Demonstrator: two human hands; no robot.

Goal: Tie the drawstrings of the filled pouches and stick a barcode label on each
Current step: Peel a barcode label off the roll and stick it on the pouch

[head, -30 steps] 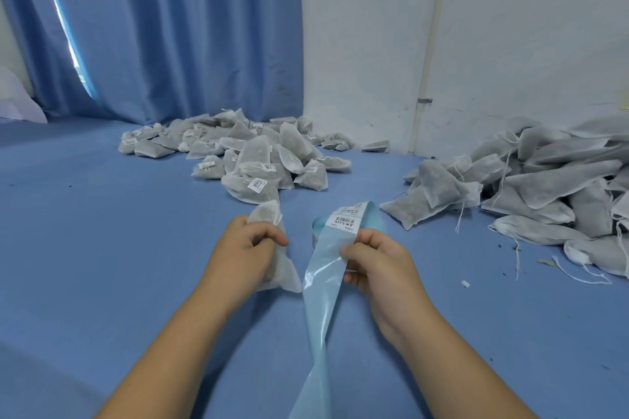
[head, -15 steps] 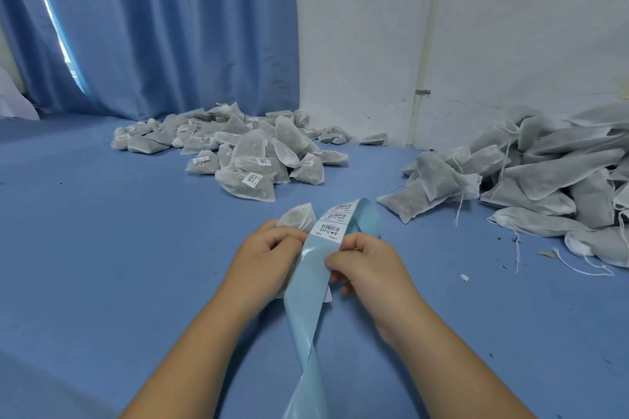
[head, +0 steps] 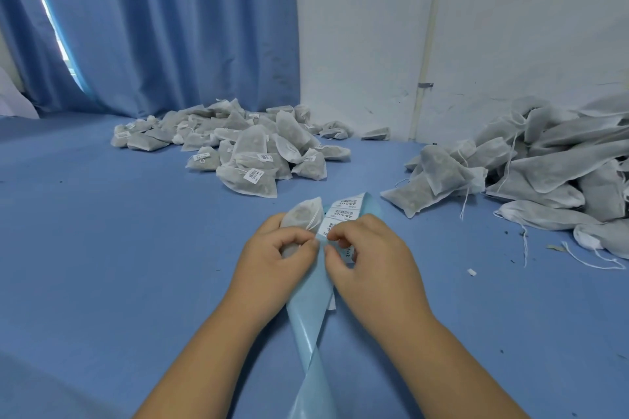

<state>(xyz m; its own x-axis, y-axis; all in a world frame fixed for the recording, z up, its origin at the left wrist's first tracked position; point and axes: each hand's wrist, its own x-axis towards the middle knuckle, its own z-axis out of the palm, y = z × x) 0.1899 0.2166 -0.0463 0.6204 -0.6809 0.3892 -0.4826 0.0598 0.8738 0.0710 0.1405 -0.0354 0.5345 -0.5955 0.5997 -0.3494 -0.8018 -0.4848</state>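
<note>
Grey mesh drawstring pouch (head: 304,214) is gripped in left hand (head: 272,258), just beside glossy light-blue label strip (head: 308,309) | white barcode label (head: 332,231) on strip is pinched by right hand (head: 374,262) | risk: label could be creased or self-stuck if peeled crooked.

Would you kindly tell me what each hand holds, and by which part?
Left hand grips a filled pouch round its lower half; right hand pinches the edge of a barcode label on the blue strip.
</note>
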